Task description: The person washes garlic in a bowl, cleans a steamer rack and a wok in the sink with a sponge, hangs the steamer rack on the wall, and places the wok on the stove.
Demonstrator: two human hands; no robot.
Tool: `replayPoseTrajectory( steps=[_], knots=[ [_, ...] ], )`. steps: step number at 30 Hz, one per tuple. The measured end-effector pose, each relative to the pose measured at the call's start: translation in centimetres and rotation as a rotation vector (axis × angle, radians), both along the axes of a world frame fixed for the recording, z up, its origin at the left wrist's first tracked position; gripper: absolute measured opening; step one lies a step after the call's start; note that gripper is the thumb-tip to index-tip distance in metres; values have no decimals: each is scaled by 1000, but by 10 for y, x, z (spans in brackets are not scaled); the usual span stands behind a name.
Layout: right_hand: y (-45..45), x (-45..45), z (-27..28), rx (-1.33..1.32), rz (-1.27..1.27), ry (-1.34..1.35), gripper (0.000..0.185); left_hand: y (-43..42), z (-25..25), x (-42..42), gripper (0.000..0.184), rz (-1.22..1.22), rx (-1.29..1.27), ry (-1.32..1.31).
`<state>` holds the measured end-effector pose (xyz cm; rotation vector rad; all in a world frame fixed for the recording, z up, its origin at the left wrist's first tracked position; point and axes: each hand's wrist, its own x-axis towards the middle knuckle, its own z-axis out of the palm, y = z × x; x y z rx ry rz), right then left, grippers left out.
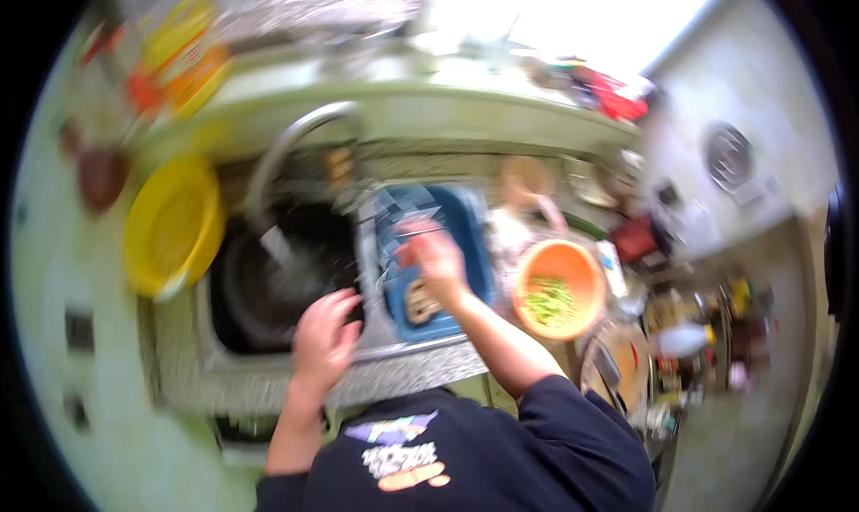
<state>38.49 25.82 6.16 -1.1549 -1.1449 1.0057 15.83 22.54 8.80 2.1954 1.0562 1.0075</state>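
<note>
Now | right hand (437,260) over blue basin (476,243) | shirt lettering (400,459): blurred, unreadable

A yellow basin (175,221) sits at left; an orange bowl (586,277) holds blurred green pieces (549,302), probably vegetables.

Faucet (288,142) obstacle beyond left hand (326,337)

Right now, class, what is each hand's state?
Left hand: open, at the sink's near edge.
Right hand: over the blue basin; grip too blurred to tell.
</note>
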Motion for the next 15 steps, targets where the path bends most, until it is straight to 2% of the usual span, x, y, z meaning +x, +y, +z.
replayPoseTrajectory(
  steps=[1,2,3,5,7,8,9,10,12,14,15],
  knots=[
    [11,33,-10,-26,299,-486,32,3,-7,-3,34,38,-45,79],
    [10,45,-13,-530,299,-183,29,1,-20,-9,33,83,28,243],
    [7,70,-20,-477,293,16,31,0,-30,-16,32,101,88,358],
    [-6,125,37,-331,52,66,35,0,-41,-27,31,169,43,404],
    [-22,211,108,-115,-78,-1,36,0,-45,-33,28,225,35,380],
    [-32,258,131,105,-170,-177,34,-4,-32,-29,26,233,-9,414],
    [-37,303,148,235,-283,-6,32,-6,-36,-27,24,265,11,437],
    [-44,348,173,309,-527,-157,34,-6,-39,-26,23,281,24,448],
    [-60,443,221,338,-653,107,41,-9,-42,-22,22,328,47,462],
    [-78,519,256,448,-749,201,42,-16,-47,-10,21,390,141,447],
    [-87,557,266,495,-767,241,43,-20,-31,3,20,375,173,479]
  ],
)
